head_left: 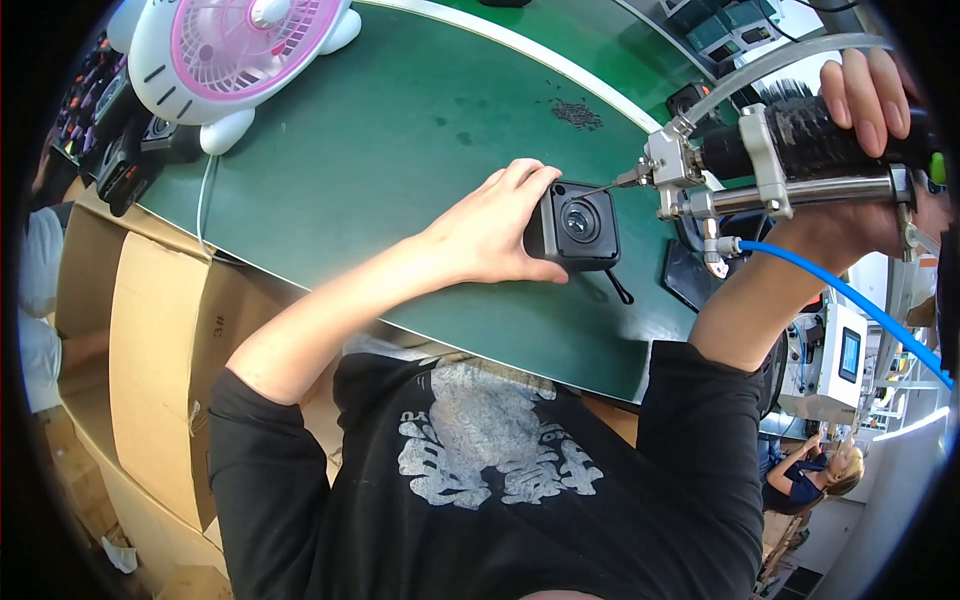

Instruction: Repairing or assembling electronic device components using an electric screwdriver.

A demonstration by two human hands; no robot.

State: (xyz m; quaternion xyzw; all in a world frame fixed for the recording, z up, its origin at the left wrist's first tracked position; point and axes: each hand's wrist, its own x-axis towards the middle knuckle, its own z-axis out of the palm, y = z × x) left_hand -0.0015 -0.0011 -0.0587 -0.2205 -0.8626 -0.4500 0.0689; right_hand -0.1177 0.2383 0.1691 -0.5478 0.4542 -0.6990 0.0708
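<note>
My left hand (500,225) grips a black, cube-shaped device (600,235) on the green bench, thumb along its near side. The device has a round lens on its upward face and a short strap at its lower right. My right hand (865,105) is closed around a pneumatic tool (800,140) with a black cylinder, metal fittings, a clear tube and a blue hose. Its thin metal tip reaches to the upper part of the device's face; whether it touches cannot be told.
A white and pink fan (170,70) stands at back left near dark devices (125,165). Small black pieces (578,115) lie scattered on the bench (350,150). Cardboard boxes (160,370) flank me at left. A white machine (835,355) and a seated person (810,470) are at right.
</note>
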